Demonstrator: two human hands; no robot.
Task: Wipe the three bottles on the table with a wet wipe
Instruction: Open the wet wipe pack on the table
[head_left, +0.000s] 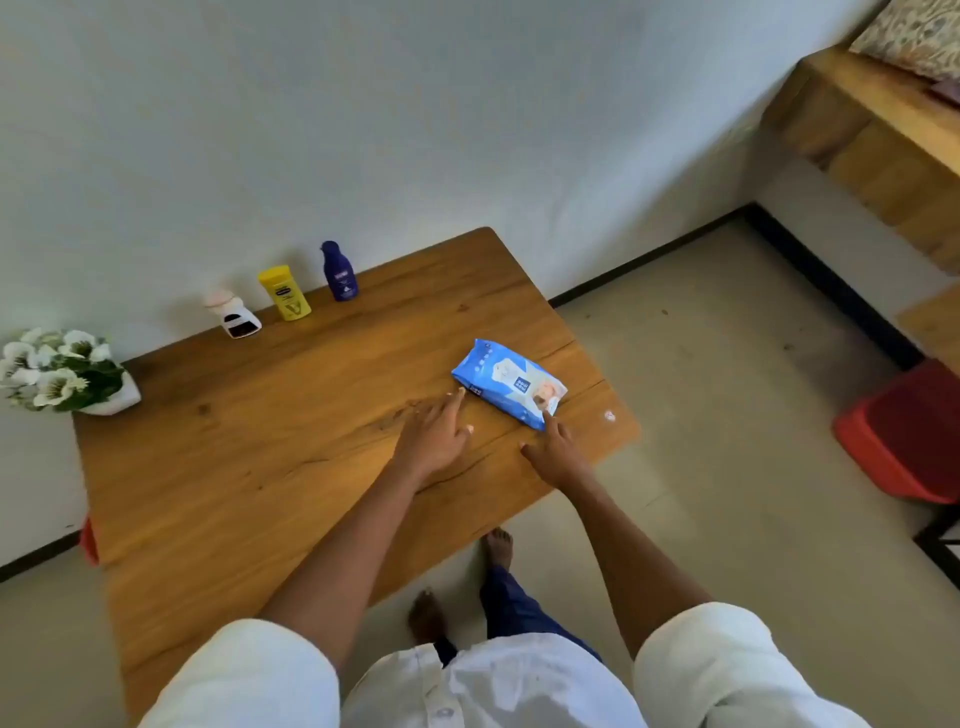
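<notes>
Three bottles stand in a row along the far edge of the wooden table (218, 467), by the wall: a white one with a pink cap (235, 316), a yellow one (285, 293) and a dark blue one (340, 272). A blue pack of wet wipes (506, 382) lies flat near the table's right side. My left hand (435, 435) rests just left of the pack with fingers spread, one fingertip at its near left corner. My right hand (555, 451) touches the pack's near right corner with a fingertip. Neither hand holds anything.
A white pot of white flowers (65, 371) sits at the table's far left corner. A red stool (906, 434) stands on the floor to the right, below a wooden bench (878, 130). My bare feet (498, 548) are by the table's near edge.
</notes>
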